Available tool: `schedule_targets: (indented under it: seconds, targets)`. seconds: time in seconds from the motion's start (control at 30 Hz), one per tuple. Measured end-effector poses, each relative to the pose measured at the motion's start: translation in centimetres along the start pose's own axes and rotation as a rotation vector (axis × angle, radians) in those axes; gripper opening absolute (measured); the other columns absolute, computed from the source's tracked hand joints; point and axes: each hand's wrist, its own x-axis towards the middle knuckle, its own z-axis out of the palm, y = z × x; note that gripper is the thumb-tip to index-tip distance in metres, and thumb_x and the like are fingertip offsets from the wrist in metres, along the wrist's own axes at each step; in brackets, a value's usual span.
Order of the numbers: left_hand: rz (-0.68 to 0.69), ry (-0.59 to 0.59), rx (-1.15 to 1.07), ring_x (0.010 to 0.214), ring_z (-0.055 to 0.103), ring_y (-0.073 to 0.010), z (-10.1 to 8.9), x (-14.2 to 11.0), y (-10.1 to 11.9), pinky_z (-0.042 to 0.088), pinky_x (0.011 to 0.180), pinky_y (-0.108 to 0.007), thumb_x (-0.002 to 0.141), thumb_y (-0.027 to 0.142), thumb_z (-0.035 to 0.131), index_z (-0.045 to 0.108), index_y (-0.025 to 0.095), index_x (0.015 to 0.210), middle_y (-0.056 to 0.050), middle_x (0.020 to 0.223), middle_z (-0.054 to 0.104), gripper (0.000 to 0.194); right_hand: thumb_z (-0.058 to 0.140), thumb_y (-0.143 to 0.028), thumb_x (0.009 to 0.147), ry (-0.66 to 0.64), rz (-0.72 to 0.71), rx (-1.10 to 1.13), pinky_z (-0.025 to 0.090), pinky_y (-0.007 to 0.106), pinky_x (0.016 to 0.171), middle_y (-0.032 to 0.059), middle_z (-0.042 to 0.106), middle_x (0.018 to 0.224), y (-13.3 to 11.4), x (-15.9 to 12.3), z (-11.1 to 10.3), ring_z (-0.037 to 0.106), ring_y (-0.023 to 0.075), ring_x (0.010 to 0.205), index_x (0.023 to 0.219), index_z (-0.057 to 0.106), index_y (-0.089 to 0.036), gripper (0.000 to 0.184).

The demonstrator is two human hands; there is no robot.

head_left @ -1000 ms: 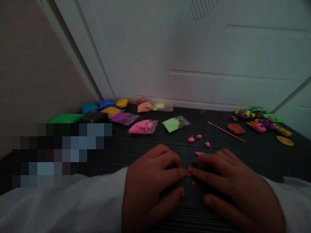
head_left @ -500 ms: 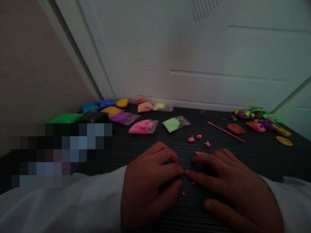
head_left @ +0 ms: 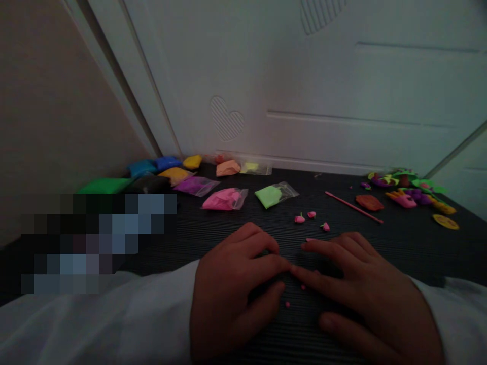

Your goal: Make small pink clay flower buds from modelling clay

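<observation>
Pink pellets (head_left: 287, 304), two: lay loose on the dark tabletop (head_left: 163, 248), between left hand (head_left: 234, 291) and right hand (head_left: 367, 294). Seemed light, soft, easily dented; best pinched gently at the sides. Tiny, rounded. Left grip stood narrowly parted, right grip wide; forefingers met, anything beneath undeterminable.

On my feed, bags (head_left: 219, 199) lie left on the tabletop (head_left: 205, 230), figures (head_left: 403, 199) right, a stick (head_left: 353, 206) between them, buds (head_left: 300, 219) beyond the right hand (head_left: 367, 289), a panel (head_left: 312, 86) behind.
</observation>
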Motion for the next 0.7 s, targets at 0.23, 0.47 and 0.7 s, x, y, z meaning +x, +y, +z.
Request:
schedule_targets:
  seconds: [0.23, 0.47, 0.7]
  targets:
    - [-0.011, -0.003, 0.036, 0.087, 0.045, -0.0183, 0.08, -0.05, -0.03, 0.04, 0.073, -0.033, 0.076, 0.015, 0.047, 0.058, 0.017, 0.09, -0.005, 0.091, 0.054, 0.018, 0.053, -0.04, 0.074, 0.014, 0.006, 0.02, 0.033, 0.043, 0.078, 0.0081, 0.052, 0.114, 0.14, -0.15, 0.09, 0.046, 0.0247, 0.094, 0.123, 0.046, -0.023, 0.052]
    - [0.039, 0.088, 0.458, 0.128, 0.019, -0.0247, 0.38, -0.35, 0.43, 0.004, 0.105, -0.047, 0.077, 0.052, 0.046, 0.038, 0.016, 0.126, -0.005, 0.136, 0.034, 0.062, 0.045, -0.051, 0.076, 0.117, 0.016, -0.111, 0.016, 0.051, 0.097, 0.0082, 0.037, 0.135, -0.03, -0.22, 0.43, 0.029, 0.0286, 0.122, 0.128, 0.037, -0.017, 0.063]
    - [0.032, 0.077, 0.562, 0.128, 0.015, -0.0318, 0.35, -0.34, 0.49, -0.004, 0.099, -0.06, 0.068, 0.072, 0.038, 0.032, 0.019, 0.13, -0.007, 0.14, 0.025, 0.082, 0.042, -0.061, 0.073, 0.094, -0.025, -0.164, 0.005, 0.053, 0.101, 0.0099, 0.031, 0.137, 0.23, -0.21, 0.58, 0.021, 0.028, 0.127, 0.129, 0.034, -0.013, 0.074]
